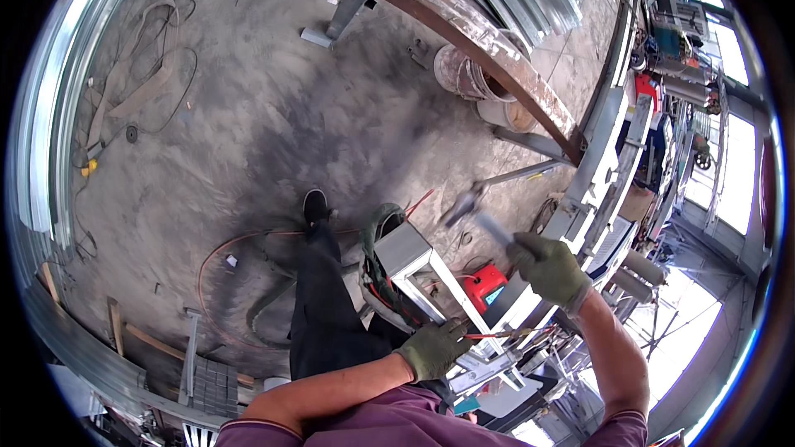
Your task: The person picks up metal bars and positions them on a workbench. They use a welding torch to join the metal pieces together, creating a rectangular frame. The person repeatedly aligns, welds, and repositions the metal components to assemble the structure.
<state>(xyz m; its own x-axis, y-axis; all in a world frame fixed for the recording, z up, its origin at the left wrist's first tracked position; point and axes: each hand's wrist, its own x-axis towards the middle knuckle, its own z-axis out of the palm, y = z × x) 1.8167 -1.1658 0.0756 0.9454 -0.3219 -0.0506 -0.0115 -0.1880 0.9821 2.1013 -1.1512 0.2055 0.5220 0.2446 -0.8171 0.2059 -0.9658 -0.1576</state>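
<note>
My right hand (pixel 551 273), in a green work glove, is closed round the handle of a hammer (pixel 495 230). The hammer is smeared by motion, its head (pixel 464 204) pointing forward and left above the floor. My left hand (pixel 434 349), gloved alike, rests lower at the near end of a pale metal frame (pixel 428 302). Its fingers are curled, and a thin orange-red rod (pixel 497 334) shows beside the fingertips. Whether they hold the rod or the frame is hard to tell.
A red machine (pixel 485 287) stands right of the frame. Dark hoses (pixel 383 223) loop on its left. A rusty curved beam (pixel 464 21) spans ahead, with buckets (pixel 460 72) under it. Metal profiles (pixel 41 124) lie far left; a long bench (pixel 600 141) runs along the right.
</note>
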